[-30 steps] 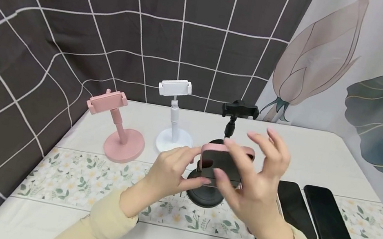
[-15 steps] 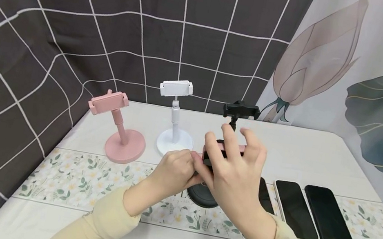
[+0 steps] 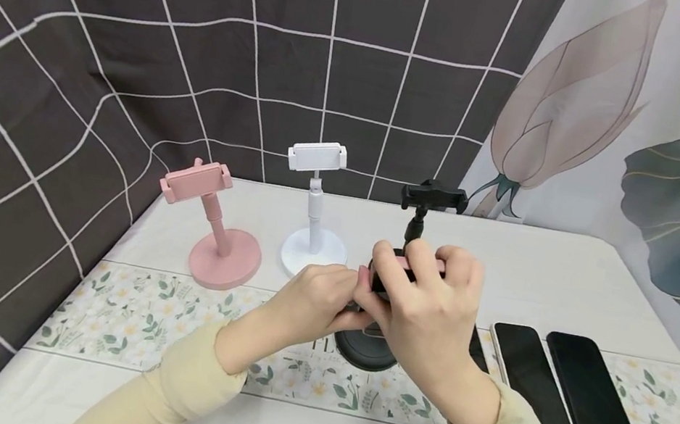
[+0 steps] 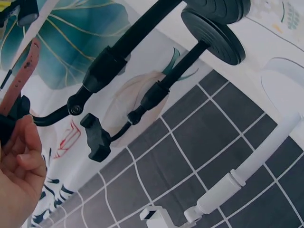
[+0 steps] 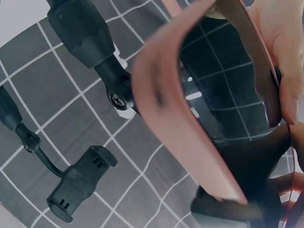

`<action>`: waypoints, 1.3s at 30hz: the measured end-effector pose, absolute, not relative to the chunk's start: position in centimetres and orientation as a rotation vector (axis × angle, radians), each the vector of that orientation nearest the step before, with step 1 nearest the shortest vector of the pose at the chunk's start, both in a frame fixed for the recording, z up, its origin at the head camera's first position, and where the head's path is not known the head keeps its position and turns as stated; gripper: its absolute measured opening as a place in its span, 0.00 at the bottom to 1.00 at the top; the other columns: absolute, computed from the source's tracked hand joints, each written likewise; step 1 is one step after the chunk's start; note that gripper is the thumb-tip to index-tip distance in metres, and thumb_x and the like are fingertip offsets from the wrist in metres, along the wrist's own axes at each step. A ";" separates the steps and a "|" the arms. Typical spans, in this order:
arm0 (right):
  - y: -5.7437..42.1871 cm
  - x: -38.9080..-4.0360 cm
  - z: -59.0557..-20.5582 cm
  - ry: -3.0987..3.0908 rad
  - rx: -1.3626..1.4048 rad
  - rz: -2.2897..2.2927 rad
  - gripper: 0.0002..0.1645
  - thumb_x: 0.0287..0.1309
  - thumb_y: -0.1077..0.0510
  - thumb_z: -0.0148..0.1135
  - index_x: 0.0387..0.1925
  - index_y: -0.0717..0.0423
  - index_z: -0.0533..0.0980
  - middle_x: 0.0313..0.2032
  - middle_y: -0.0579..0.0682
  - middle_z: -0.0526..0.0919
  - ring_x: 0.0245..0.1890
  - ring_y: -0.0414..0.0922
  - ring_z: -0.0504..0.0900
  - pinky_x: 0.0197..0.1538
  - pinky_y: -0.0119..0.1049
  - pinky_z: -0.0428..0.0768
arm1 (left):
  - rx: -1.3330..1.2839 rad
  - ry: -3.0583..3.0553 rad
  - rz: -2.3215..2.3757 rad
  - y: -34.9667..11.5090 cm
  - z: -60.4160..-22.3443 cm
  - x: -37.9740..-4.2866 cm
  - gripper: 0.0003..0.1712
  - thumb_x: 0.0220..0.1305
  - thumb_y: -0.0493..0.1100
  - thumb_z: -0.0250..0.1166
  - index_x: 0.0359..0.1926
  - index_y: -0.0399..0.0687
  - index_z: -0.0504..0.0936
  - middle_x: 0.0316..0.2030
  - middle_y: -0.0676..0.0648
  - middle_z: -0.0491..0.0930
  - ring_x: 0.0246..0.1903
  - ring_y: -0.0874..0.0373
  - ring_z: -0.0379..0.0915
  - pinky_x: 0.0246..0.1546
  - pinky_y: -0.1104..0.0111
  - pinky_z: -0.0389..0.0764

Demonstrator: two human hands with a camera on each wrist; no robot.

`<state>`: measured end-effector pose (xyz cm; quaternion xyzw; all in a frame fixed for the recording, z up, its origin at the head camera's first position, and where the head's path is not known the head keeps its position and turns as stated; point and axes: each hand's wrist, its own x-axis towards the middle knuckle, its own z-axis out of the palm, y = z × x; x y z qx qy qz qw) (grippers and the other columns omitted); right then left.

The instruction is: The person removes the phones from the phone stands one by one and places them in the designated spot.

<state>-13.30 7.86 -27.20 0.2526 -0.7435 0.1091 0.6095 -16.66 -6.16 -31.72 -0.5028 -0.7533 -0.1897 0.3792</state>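
Observation:
In the head view, a smartphone in a pink case (image 3: 403, 262) sits sideways at the top of the nearer black phone stand (image 3: 367, 351). My left hand (image 3: 307, 302) has its fingers curled at the stand's clamp, by the phone's left end; the left wrist view shows the black clamp (image 4: 7, 127) against its fingertips. Spread over the phone's front, my right hand (image 3: 424, 312) grips it, fingers bent over the top edge and thumb close to the left hand. Much of the phone's screen is hidden. The right wrist view shows the pink case edge (image 5: 175, 118) and the dark screen.
Behind stands another black phone stand (image 3: 434, 197). A white stand (image 3: 312, 244) and a pink stand (image 3: 224, 259) are to the left. To the right lie a white-edged phone (image 3: 530, 372) and a black phone (image 3: 590, 389); a further dark phone is partly under the right arm.
The right hand, earlier raised with spread fingers, has moved left and down onto the phone, and its fingers have bent over it. The left hand stays at the phone's left end.

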 end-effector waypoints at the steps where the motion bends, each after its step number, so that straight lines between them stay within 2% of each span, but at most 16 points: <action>1: 7.9 -13.2 -27.1 -1.724 0.588 0.255 0.04 0.41 0.60 0.56 0.24 0.55 0.73 0.19 0.52 0.69 0.24 0.55 0.63 0.20 0.48 0.62 | -1.297 -1.921 -0.490 -6.2 -31.7 -16.7 0.12 0.44 0.44 0.68 0.25 0.42 0.75 0.13 0.52 0.73 0.15 0.65 0.64 0.15 0.77 0.74; 5: 8.1 -13.1 -26.8 -1.762 0.628 0.265 0.05 0.40 0.60 0.57 0.25 0.54 0.73 0.19 0.53 0.70 0.25 0.56 0.63 0.20 0.48 0.59 | -1.333 -1.894 -0.501 -6.3 -31.5 -16.9 0.14 0.42 0.45 0.70 0.24 0.43 0.75 0.10 0.54 0.69 0.12 0.67 0.60 0.12 0.80 0.68; 11: 8.6 -13.1 -26.5 -1.794 0.679 0.291 0.06 0.40 0.60 0.59 0.26 0.55 0.73 0.20 0.53 0.70 0.25 0.57 0.62 0.20 0.50 0.58 | -1.414 -1.858 -0.598 -6.4 -31.2 -17.5 0.15 0.41 0.44 0.70 0.18 0.45 0.71 0.07 0.54 0.65 0.11 0.68 0.57 0.11 0.81 0.62; 19: 9.4 -12.8 -26.4 -1.844 0.744 0.355 0.08 0.50 0.55 0.53 0.27 0.56 0.74 0.20 0.52 0.69 0.26 0.57 0.62 0.22 0.50 0.57 | -1.485 -1.839 -0.656 -6.5 -31.5 -18.0 0.16 0.46 0.44 0.65 0.15 0.46 0.66 0.08 0.53 0.65 0.12 0.67 0.54 0.11 0.79 0.58; 21: 9.6 -12.7 -26.3 -1.847 0.754 0.367 0.10 0.51 0.54 0.51 0.26 0.56 0.74 0.20 0.52 0.69 0.26 0.57 0.62 0.22 0.50 0.58 | -1.500 -1.837 -0.671 -6.6 -31.5 -18.1 0.18 0.52 0.45 0.62 0.15 0.46 0.64 0.08 0.53 0.64 0.13 0.67 0.53 0.11 0.79 0.57; 24: 9.8 -12.6 -26.2 -1.840 0.770 0.403 0.10 0.50 0.54 0.51 0.24 0.57 0.74 0.19 0.52 0.68 0.25 0.56 0.61 0.23 0.50 0.58 | -1.510 -1.839 -0.684 -6.7 -31.6 -18.3 0.23 0.63 0.51 0.53 0.14 0.46 0.64 0.08 0.52 0.63 0.13 0.67 0.53 0.11 0.78 0.56; 27: 10.1 -12.5 -26.2 -1.819 0.788 0.447 0.11 0.49 0.54 0.51 0.21 0.57 0.73 0.18 0.52 0.67 0.25 0.55 0.61 0.24 0.50 0.59 | -1.505 -1.842 -0.684 -6.7 -31.6 -18.2 0.27 0.67 0.55 0.43 0.15 0.46 0.64 0.08 0.52 0.63 0.13 0.67 0.53 0.11 0.78 0.57; 30: 10.3 -12.4 -26.3 -1.809 0.798 0.475 0.12 0.49 0.54 0.51 0.20 0.58 0.73 0.18 0.52 0.67 0.25 0.55 0.61 0.24 0.51 0.58 | -1.476 -1.845 -0.672 -6.6 -31.6 -18.0 0.26 0.67 0.54 0.42 0.16 0.45 0.66 0.08 0.53 0.64 0.13 0.67 0.54 0.10 0.78 0.60; 34: 10.3 -12.4 -26.4 -1.795 0.803 0.483 0.12 0.49 0.53 0.51 0.20 0.57 0.73 0.18 0.52 0.67 0.25 0.55 0.61 0.24 0.50 0.59 | -1.401 -1.831 -0.583 -6.4 -31.5 -17.4 0.17 0.62 0.46 0.48 0.19 0.44 0.70 0.09 0.53 0.67 0.12 0.67 0.58 0.10 0.78 0.66; 39: 10.3 -12.4 -26.5 -1.757 0.800 0.488 0.13 0.50 0.53 0.51 0.19 0.57 0.73 0.18 0.52 0.67 0.25 0.55 0.61 0.24 0.50 0.58 | -1.224 -1.718 -0.330 -5.9 -31.4 -16.8 0.15 0.54 0.42 0.49 0.13 0.46 0.65 0.05 0.56 0.62 0.08 0.67 0.54 0.04 0.79 0.62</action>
